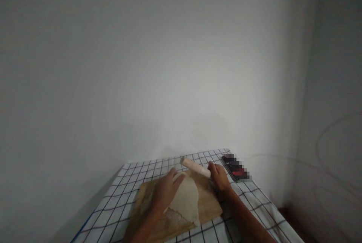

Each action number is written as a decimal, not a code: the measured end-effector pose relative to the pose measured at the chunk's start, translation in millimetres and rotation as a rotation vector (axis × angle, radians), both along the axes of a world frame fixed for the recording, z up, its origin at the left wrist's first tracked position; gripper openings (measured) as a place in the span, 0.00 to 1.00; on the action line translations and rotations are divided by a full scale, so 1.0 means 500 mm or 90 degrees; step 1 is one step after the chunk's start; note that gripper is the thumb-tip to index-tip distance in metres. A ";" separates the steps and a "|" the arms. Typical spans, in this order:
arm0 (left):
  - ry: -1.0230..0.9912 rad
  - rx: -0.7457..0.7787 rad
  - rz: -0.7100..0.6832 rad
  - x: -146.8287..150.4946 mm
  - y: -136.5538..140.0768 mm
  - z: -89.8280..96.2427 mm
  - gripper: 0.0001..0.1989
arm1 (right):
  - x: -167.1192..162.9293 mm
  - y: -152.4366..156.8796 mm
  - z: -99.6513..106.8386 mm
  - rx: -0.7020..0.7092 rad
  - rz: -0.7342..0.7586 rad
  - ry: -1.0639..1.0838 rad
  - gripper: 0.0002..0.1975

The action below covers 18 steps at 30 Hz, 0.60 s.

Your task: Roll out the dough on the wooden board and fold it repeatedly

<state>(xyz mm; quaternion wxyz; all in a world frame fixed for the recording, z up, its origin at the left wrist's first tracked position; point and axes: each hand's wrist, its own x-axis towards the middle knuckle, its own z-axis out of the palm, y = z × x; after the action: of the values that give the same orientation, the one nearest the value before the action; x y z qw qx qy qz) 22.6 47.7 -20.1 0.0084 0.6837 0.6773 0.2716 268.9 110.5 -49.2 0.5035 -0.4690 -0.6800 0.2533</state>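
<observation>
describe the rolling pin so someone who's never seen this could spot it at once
Find the dark-gridded white tablecloth, then the wooden board lying on it. Near the board's far edge, the right hand grips one end of the rolling pin. It is the straight, pale cylinder, unlike the broad, thin dough sheet at the left hand.

No readable text — the dark object (236,168) at right is pixelated.

Flattened pale dough (186,198), rolling pin (195,167)
</observation>
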 end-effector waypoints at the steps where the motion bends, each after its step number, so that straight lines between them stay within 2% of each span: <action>1: -0.015 0.012 0.010 0.002 -0.005 -0.006 0.15 | -0.001 0.000 -0.001 0.000 0.001 -0.009 0.34; 3: -0.048 0.011 0.006 -0.002 -0.011 -0.007 0.15 | -0.003 0.002 -0.001 0.003 0.001 -0.024 0.34; 7: -0.072 -0.075 -0.110 -0.052 -0.007 0.031 0.24 | -0.004 0.002 0.003 -0.003 -0.005 -0.020 0.35; 10: -0.021 -0.173 -0.186 -0.094 0.007 0.066 0.32 | -0.007 0.000 0.006 -0.013 -0.008 -0.022 0.36; 12: 0.043 -0.182 -0.221 -0.103 0.023 0.077 0.33 | -0.010 -0.001 0.006 -0.014 -0.012 -0.030 0.36; 15: 0.118 -0.152 -0.226 -0.078 0.051 0.069 0.29 | -0.015 0.001 0.004 -0.009 -0.014 -0.050 0.37; 18: 0.083 -0.118 -0.213 -0.024 0.070 0.041 0.26 | -0.016 0.004 -0.001 0.000 -0.013 -0.080 0.37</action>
<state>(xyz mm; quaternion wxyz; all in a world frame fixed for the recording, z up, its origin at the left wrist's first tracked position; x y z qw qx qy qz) 10.3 82.6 0.4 0.0726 0.7993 0.5753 0.1580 260.9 112.5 -49.7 0.4626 -0.4910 -0.7052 0.2181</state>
